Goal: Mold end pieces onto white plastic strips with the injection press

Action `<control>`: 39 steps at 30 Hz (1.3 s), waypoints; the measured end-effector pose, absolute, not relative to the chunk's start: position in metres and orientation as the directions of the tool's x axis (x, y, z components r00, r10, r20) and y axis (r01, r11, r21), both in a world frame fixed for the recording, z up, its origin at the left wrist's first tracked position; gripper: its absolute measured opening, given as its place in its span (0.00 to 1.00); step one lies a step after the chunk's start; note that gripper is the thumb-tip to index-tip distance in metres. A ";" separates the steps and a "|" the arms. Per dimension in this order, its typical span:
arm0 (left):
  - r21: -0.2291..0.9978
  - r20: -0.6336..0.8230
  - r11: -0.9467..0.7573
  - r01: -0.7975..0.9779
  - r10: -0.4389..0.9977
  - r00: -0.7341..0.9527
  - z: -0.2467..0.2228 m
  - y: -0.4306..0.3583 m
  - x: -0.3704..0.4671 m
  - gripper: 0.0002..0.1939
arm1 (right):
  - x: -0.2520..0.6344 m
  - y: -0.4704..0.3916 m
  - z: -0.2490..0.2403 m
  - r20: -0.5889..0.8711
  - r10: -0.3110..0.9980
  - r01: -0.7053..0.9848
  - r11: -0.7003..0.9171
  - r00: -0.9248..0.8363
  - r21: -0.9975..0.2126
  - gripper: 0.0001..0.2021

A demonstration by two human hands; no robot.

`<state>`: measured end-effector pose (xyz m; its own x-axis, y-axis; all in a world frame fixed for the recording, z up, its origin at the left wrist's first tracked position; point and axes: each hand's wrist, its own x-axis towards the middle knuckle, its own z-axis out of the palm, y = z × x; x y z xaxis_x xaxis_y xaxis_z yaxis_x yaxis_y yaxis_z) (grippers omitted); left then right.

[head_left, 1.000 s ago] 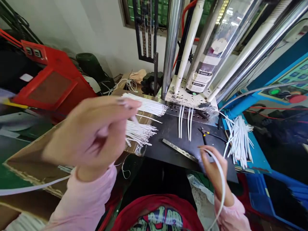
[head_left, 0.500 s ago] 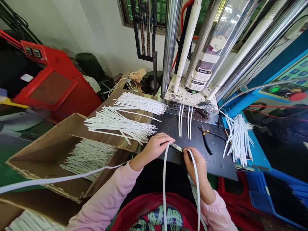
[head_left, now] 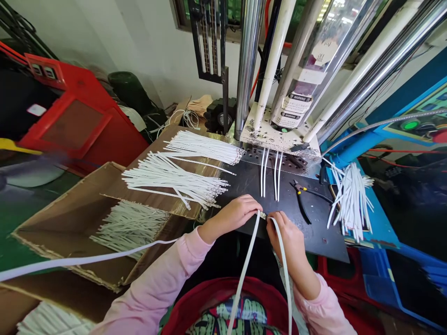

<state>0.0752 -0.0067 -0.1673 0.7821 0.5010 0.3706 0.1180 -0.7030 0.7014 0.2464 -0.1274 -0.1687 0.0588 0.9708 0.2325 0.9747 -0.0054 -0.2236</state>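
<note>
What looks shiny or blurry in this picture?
Head view, top: bright glare on the clear cover and chrome post; head view, left edge: a pale grey shape looks smeared; head view, middle: left hand and right hand look fairly sharp.

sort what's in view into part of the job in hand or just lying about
Seems part of it:
white strips at left hand and right hand
metal bar between them
strips under machine plate
strip bundles on cardboard

Seems just lying about:
black-handled pliers, untouched
tangled cord at the back

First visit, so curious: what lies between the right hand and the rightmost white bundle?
The head view shows black-handled pliers between the right hand and that bundle.
</note>
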 end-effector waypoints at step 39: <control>0.222 0.208 -0.564 0.795 0.825 0.526 -0.148 0.146 0.069 0.09 | 0.305 -0.011 -0.134 0.203 0.954 0.976 0.214 -0.219 0.045 0.12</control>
